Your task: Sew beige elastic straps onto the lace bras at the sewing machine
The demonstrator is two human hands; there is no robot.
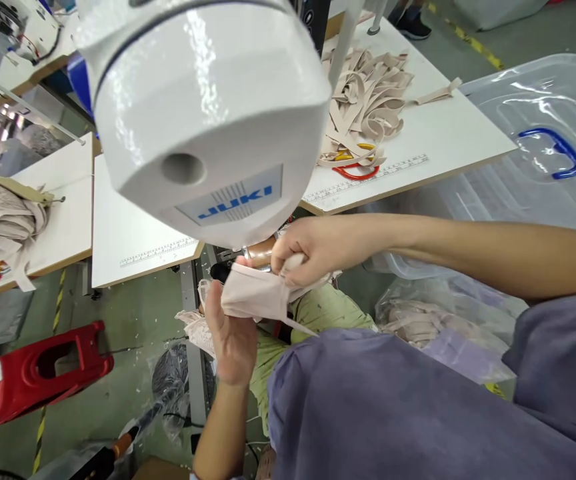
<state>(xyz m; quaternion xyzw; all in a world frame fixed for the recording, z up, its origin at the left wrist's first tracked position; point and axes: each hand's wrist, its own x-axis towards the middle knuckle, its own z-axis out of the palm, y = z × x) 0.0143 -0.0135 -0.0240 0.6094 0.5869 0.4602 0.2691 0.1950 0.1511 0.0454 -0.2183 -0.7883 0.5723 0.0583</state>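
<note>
A pale pink fabric piece (255,292) with a narrow strap hanging from it is stretched between my hands, under the head of a white JUKI sewing machine (208,127). My left hand (233,337) holds its left end, thumb in front and fingers mostly hidden behind the cloth. On the other side my right hand (313,248) is closed, its bent fingers pinching a bunched part of the same fabric. Just behind the hands shows a copper-coloured rounded machine part (261,252). More pale lace-like fabric (198,327) hangs below, left of my left hand.
Pale fabric strips (368,100) heap on the right white table (458,140), with red-handled scissors (357,173) partly under them. Clear plastic bins (543,100) stand at right. On the left table is a fabric pile (3,213); a red stool (38,373) stands on the floor below.
</note>
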